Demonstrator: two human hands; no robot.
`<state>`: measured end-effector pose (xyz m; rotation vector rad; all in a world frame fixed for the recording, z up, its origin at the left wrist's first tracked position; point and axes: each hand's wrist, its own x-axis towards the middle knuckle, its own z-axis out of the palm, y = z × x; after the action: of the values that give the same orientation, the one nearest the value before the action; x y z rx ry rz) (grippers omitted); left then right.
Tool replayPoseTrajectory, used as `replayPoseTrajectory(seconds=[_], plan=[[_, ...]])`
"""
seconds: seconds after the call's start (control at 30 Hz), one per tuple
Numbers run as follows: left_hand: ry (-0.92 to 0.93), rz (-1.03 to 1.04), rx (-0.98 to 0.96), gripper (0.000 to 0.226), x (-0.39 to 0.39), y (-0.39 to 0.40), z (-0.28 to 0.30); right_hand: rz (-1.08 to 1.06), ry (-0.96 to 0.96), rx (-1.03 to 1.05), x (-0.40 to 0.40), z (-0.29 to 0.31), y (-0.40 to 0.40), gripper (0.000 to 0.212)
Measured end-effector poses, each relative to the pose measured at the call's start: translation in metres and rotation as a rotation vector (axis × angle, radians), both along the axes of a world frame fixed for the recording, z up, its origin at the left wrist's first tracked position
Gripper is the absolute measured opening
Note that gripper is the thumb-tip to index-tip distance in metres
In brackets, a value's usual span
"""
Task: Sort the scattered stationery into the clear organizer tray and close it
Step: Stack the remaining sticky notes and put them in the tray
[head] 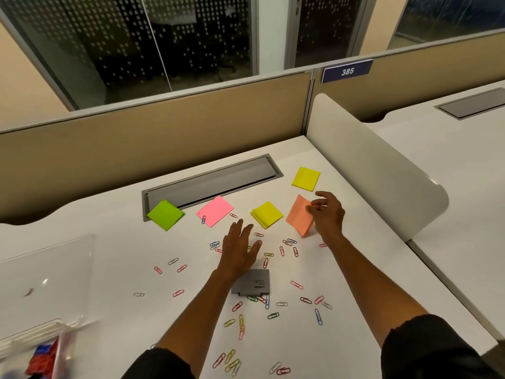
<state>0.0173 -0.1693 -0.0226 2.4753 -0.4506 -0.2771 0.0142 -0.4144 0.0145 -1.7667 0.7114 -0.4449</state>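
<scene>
Right of centre, the right hand (pixel 326 212) pinches the lifted edge of the square orange sticky-note pad (pixel 299 216). The left hand (pixel 239 248) hovers flat at centre, fingers straight, over scattered coloured wire paper clips (pixel 296 285). The clear plastic organizer tray (pixel 46 272) sits open at lower left.

a white desk (pixel 114 214) carries a row of sticky pads: green pad (pixel 165 214), pink pad (pixel 215 211), yellow pad (pixel 267 214), and a second yellow pad (pixel 306 178) farther back. coloured clips (pixel 296 285) lie scattered over the near half, round a grey box (pixel 252 283). a clear tray (pixel 46 272) sits at the left edge, lid up. a grey cable flap (pixel 211 181) is set into the desk behind the pads.
</scene>
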Motion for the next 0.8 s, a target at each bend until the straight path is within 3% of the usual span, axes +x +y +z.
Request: replayPoseTrajectory(seconds=[0.17, 0.3, 0.4, 0.5, 0.67, 0.8], plan=[[-0.054, -0.029, -0.008, 0.06, -0.007, -0.004, 0.017, 0.068, -0.139, 0.134, -0.004, 0.021, 0.002, 0.04], [0.029, 0.135, -0.353, 0.055, -0.012, -0.012, 0.035, 0.232, -0.233, 0.408, -0.008, 0.042, 0.0, 0.038], [0.502, 0.451, -0.891, 0.052, -0.01, -0.017, 0.051, 0.372, -0.22, 0.545, -0.011, 0.055, 0.003, 0.04], [0.978, 0.472, -1.305, 0.075, -0.008, -0.014, 0.051, 0.482, -0.189, 0.593, -0.011, 0.061, 0.013, 0.04], [1.267, 0.273, -1.446, 0.101, -0.019, -0.007, 0.042, 0.611, -0.107, 0.396, -0.01, 0.058, 0.037, 0.038], [1.347, 0.192, -1.487, 0.097, -0.015, -0.005, 0.042, 0.665, -0.017, 0.198, -0.005, 0.047, 0.052, 0.036]])
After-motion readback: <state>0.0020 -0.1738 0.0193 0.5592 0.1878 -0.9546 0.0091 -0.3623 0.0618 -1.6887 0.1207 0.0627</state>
